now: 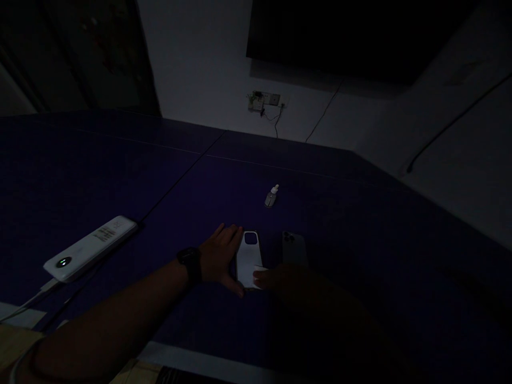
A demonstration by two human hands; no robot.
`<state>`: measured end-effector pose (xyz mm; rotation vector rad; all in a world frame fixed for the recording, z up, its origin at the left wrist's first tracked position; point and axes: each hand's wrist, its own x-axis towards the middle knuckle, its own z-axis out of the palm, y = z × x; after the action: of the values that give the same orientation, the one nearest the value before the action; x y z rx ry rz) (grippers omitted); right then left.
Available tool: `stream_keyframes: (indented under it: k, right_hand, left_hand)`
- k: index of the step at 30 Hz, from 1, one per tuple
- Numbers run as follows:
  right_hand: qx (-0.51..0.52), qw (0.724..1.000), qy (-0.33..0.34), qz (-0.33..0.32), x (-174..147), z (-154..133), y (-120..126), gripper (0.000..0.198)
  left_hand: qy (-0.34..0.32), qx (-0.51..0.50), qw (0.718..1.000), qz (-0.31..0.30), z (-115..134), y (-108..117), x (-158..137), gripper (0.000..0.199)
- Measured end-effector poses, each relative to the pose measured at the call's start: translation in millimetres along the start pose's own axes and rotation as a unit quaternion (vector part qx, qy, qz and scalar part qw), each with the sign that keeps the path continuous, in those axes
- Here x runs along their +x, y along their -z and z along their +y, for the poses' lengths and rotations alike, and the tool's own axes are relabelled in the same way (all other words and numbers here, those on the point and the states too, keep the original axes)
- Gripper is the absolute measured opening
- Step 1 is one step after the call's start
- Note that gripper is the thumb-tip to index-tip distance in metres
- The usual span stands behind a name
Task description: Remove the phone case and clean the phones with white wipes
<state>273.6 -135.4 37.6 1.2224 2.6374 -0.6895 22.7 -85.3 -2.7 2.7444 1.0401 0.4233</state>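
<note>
A pale phone case (248, 258) with a square camera cutout lies on the dark blue tabletop. My left hand (219, 255), wearing a dark watch, rests flat along the case's left edge with fingers and thumb spread. In my right hand (280, 280) a small white wipe (258, 271) is pinched and pressed on the lower right part of the case. Deep shadow hides most of that hand. Just right of the case lies a phone (294, 248) with its camera lenses up, its lower end behind my right hand. Beyond them is a small clear dropper bottle (271, 198).
On the left, a white power bank (92, 248) with a lit display has a white cable (28, 305) at its near end. The room is very dark. Wall sockets (266, 100) with cords sit below a large black screen (344, 40) at the back.
</note>
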Motion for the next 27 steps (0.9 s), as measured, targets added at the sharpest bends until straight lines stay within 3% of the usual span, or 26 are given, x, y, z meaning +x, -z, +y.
stream_keyframes:
  k: [4, 8, 15, 21, 27]
  right_hand:
    - [0.002, 0.997, 0.074, -0.033, 11.5, 3.1, -1.8, 0.042]
    - [0.018, 0.989, 0.146, -0.001, 28.0, -9.0, -5.3, 0.036]
    - [0.078, 0.992, 0.094, 0.010, 7.6, 2.8, 9.3, 0.034]
    - [0.047, 0.983, 0.174, 0.015, 28.2, -2.2, -5.5, 0.033]
    - [0.068, 0.989, 0.120, 0.044, 20.4, 14.5, -0.8, 0.028]
  left_hand:
    - [0.008, 0.003, 1.000, -0.009, 1.9, 1.4, 1.0, 0.149]
    - [0.008, 0.003, 1.000, -0.013, 2.1, 1.7, 0.8, 0.147]
    - [0.006, 0.005, 1.000, -0.010, 1.2, -0.3, 0.9, 0.148]
    - [0.013, 0.009, 1.000, -0.016, 2.6, 1.1, 1.8, 0.149]
    - [0.007, 0.003, 1.000, -0.015, 2.2, 0.9, 1.0, 0.148]
